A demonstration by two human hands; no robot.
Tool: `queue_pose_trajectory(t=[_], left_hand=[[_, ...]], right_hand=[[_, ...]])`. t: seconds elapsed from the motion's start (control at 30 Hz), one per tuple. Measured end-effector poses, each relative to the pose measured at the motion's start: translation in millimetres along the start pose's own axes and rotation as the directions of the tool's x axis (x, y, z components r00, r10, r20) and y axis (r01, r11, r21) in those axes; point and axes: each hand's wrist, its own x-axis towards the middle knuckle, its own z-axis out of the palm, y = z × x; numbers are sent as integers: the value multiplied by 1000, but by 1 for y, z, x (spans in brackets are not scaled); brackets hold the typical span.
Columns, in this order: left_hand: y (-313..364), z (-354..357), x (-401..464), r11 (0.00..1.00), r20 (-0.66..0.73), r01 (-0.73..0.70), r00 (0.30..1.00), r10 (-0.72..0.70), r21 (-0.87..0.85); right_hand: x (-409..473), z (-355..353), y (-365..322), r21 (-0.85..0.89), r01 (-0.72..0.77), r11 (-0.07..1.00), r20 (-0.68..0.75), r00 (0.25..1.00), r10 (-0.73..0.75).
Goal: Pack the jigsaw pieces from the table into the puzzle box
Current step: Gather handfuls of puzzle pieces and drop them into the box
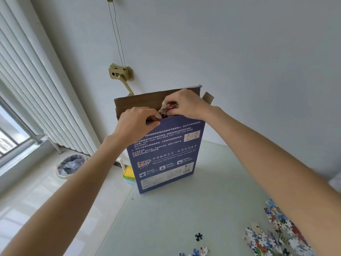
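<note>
A tall blue puzzle box (166, 150) stands upright on the pale table (184, 215), its brown top flaps open. My left hand (136, 122) pinches the box's near top edge, thumb outside and fingers inside. My right hand (186, 104) holds a bunch of coloured jigsaw pieces (168, 107) right at the box's opening. Several loose jigsaw pieces (271, 235) lie spread on the table at the lower right, partly hidden by my right forearm. One dark piece (198, 237) lies apart from them.
A stack of yellow, green and blue containers (128, 174) sits behind the box's left side. A lined waste bin (71, 166) stands on the floor by the radiator. A brass crank fitting (120, 74) is fixed to the wall behind the box.
</note>
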Motion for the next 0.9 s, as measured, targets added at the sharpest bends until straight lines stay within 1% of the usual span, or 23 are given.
queue_pose_trajectory(t=[0.17, 0.33, 0.43, 0.5, 0.57, 0.63, 0.7, 0.77, 0.83, 0.87, 0.9], left_hand=[[-2, 0, -2, 1000, -25, -11, 1000, 11, -21], [-3, 0, -4, 999, -24, 9, 1000, -10, -38], [-1, -1, -4, 999, -28, 16, 999, -17, -37], [0, -3, -5, 999, -37, 14, 999, -15, -32], [3, -4, -7, 1000, -63, -3, 998, 2, -17], [7, -4, -10, 997, -129, -51, 990, 59, 64], [13, -5, -17, 978, -228, -132, 959, 167, 163], [21, -3, -27, 955, -314, -219, 909, 274, 200], [35, 6, -46, 944, -361, -296, 872, 329, 146], [43, 13, -57, 946, -369, -311, 872, 321, 88], [52, 22, -72, 952, -349, -305, 891, 290, 13]], right_hand=[[2, 3, -5, 14, -19, 1000, -18, 1000, 19], [1, 4, -5, -92, -72, 993, -25, 997, 70], [0, 0, -7, -52, -99, 994, -1, 995, 99], [-2, -2, -11, -49, -90, 995, -25, 996, 89], [-7, -3, -14, -55, -75, 996, -88, 994, 70], [-19, -2, -18, -52, -57, 997, -189, 981, 46], [-39, 2, -24, -44, -23, 999, -318, 948, 7], [-67, 12, -28, -47, 0, 999, -432, 902, -20], [-106, 31, -33, -25, -26, 999, -499, 867, 10], [-126, 42, -34, 1, -50, 999, -519, 854, 43], [-149, 56, -34, 43, -88, 995, -523, 847, 97]])
